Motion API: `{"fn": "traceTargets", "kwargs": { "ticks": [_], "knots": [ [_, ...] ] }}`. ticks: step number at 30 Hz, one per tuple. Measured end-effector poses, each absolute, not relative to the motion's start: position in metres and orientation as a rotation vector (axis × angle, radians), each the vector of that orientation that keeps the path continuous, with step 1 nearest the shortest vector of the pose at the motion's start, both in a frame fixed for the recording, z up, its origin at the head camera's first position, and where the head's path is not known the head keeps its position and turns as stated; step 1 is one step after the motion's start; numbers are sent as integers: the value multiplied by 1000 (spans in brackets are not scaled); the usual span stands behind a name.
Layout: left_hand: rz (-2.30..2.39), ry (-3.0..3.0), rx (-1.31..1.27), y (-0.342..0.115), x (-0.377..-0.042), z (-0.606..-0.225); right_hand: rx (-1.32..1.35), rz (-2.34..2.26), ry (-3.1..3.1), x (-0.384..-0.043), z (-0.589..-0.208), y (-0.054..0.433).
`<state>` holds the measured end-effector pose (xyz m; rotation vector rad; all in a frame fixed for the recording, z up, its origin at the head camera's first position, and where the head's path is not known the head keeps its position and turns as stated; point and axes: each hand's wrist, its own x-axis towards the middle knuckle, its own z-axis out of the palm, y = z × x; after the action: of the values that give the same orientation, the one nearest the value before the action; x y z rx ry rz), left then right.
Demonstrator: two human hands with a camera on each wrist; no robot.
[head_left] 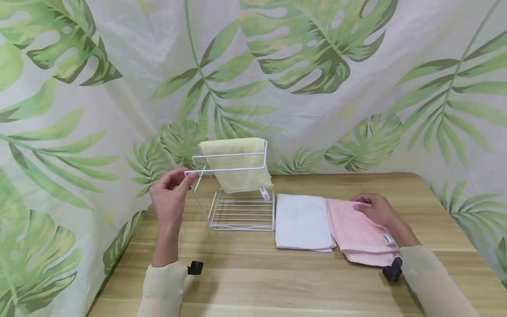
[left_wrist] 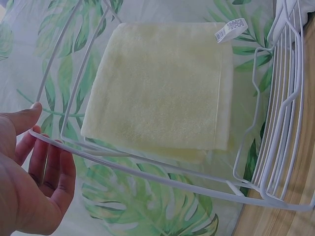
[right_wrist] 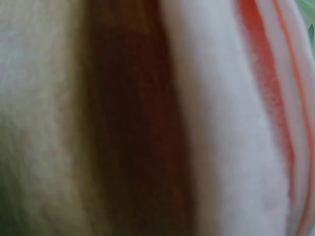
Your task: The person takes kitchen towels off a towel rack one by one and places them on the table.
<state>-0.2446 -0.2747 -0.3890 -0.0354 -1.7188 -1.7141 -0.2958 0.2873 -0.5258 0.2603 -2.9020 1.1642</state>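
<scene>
A white wire rack (head_left: 241, 228) stands on the table with a folded pale yellow towel (head_left: 237, 180) hung over its rear top bar. A label hangs from this towel's lower corner. With thumb and fingers, my left hand (head_left: 169, 193) pinches the near left corner of the rack's top bar; the left wrist view shows the left hand (left_wrist: 34, 177) on the same wire corner. To the right lies a folded white towel (head_left: 304, 222). Beside it, a folded pink towel (head_left: 360, 231) has its far right corner pinched by my right hand (head_left: 378, 213). Blurred towel layers (right_wrist: 236, 123) fill part of the right wrist view.
The wooden table (head_left: 253, 273) carries the rack and towels. Behind and to the sides hangs a leaf-patterned curtain (head_left: 309, 110). The white towel lies close against the rack's right side, and the pink towel meets the white one's right edge.
</scene>
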Motion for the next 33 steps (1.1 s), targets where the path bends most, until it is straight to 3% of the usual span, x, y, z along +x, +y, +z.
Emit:
{"fn": "traceTargets", "kwargs": {
  "ticks": [14, 33],
  "knots": [
    [-1726, -1724, -38, -274, -243, -388, 548, 934, -2921, -305, -507, 292],
    [-1730, -1705, -45, -272, -244, -387, 659, 964, -2770, -307, -414, 238]
  ]
}}
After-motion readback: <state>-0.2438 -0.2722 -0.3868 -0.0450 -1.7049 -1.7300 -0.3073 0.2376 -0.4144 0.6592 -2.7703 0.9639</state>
